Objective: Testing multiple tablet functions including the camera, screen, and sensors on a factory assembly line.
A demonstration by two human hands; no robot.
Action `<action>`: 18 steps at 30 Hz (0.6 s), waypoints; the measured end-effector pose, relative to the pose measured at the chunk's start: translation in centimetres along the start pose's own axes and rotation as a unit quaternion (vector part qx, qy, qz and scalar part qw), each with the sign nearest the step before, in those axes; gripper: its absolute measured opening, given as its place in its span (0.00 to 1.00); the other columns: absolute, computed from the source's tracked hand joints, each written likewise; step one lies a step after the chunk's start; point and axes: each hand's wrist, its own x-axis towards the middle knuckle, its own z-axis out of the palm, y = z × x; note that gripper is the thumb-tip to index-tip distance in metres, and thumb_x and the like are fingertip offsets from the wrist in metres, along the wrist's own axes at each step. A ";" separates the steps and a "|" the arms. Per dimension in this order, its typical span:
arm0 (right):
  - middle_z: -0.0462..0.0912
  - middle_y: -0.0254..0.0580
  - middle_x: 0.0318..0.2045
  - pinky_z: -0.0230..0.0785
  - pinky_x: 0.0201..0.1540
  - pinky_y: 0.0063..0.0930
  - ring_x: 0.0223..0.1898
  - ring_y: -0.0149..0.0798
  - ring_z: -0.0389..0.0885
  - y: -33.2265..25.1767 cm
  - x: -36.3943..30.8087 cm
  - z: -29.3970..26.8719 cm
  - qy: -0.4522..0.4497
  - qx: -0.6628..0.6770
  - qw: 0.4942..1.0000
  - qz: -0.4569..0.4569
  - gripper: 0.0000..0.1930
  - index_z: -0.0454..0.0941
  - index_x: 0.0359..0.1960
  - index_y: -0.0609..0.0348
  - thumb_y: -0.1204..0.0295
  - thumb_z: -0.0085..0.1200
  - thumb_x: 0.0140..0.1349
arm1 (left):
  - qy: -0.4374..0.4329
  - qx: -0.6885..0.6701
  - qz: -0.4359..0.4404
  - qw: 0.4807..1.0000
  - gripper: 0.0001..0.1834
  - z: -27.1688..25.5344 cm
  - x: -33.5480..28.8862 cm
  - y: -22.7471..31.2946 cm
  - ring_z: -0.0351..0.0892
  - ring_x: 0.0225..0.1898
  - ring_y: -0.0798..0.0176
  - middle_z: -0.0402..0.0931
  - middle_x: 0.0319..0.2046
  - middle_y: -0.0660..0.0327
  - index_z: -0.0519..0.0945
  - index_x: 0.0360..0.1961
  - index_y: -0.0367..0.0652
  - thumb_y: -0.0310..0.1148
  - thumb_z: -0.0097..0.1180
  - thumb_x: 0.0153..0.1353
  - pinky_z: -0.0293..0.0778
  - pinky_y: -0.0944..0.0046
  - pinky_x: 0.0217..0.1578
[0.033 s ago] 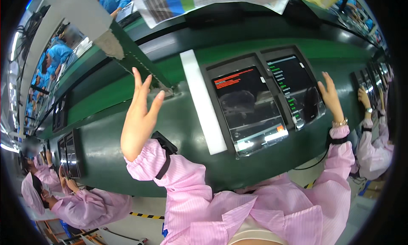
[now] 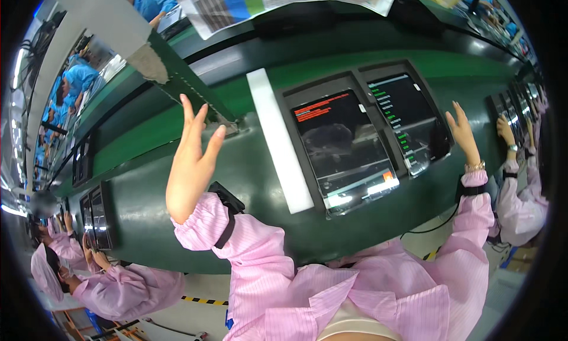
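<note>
Fingers spread and holding nothing, my left hand (image 2: 191, 169) is raised left of a long white foam strip (image 2: 278, 140). My right hand (image 2: 463, 137) is also open, beside the right edge of a tablet (image 2: 435, 131) whose dark screen carries green and white lines. A larger tablet (image 2: 349, 148) lies to its left, with red lines at the top of its dark screen. Glossy film covers the lower part of both. They lie side by side in a dark grey tray (image 2: 360, 95) on the green bench. Whether my right fingers touch the tray's edge I cannot tell.
A green-and-white post (image 2: 177, 83) rises from the bench at the left. Printed sheets (image 2: 284, 0) hang at the far side. Co-workers in pink sit at the left (image 2: 127, 288) and right (image 2: 520, 208), near other trays (image 2: 97, 216). A black cable (image 2: 435, 225) hangs near my right forearm.
</note>
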 end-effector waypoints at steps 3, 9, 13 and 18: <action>0.63 0.51 0.62 0.49 0.64 0.29 0.64 0.43 0.59 5.0 -0.6 0.8 -0.168 0.243 0.950 0.098 0.29 0.59 0.63 0.62 0.54 0.41 0.68 | 0.007 0.001 -0.007 1.000 0.28 0.3 -0.1 0.2 0.68 0.57 0.52 0.36 0.71 0.62 0.59 0.64 0.39 0.35 0.47 0.65 0.69 0.62 0.49; 0.62 0.45 0.64 0.44 0.66 0.27 0.66 0.39 0.55 3.3 -3.3 1.0 -0.170 0.342 0.921 0.075 0.29 0.58 0.64 0.60 0.53 0.39 0.68 | 0.015 0.052 -0.021 0.998 0.28 0.9 0.1 0.9 0.68 0.57 0.54 0.35 0.71 0.63 0.60 0.64 0.38 0.36 0.47 0.65 0.70 0.64 0.48; 0.66 0.43 0.61 0.47 0.65 0.28 0.64 0.36 0.59 1.3 -4.8 0.5 -0.218 0.416 0.881 0.056 0.26 0.61 0.63 0.58 0.56 0.38 0.69 | 0.024 0.081 -0.024 0.996 0.28 1.8 0.7 1.6 0.68 0.56 0.54 0.34 0.71 0.62 0.61 0.63 0.38 0.37 0.48 0.65 0.70 0.64 0.46; 0.71 0.41 0.55 0.51 0.62 0.27 0.60 0.34 0.63 -0.3 -5.6 1.4 -0.204 0.444 0.871 0.048 0.20 0.64 0.59 0.60 0.65 0.41 0.69 | 0.034 0.081 -0.028 0.996 0.27 1.8 0.4 2.4 0.71 0.53 0.57 0.35 0.71 0.59 0.63 0.62 0.38 0.37 0.48 0.65 0.71 0.66 0.45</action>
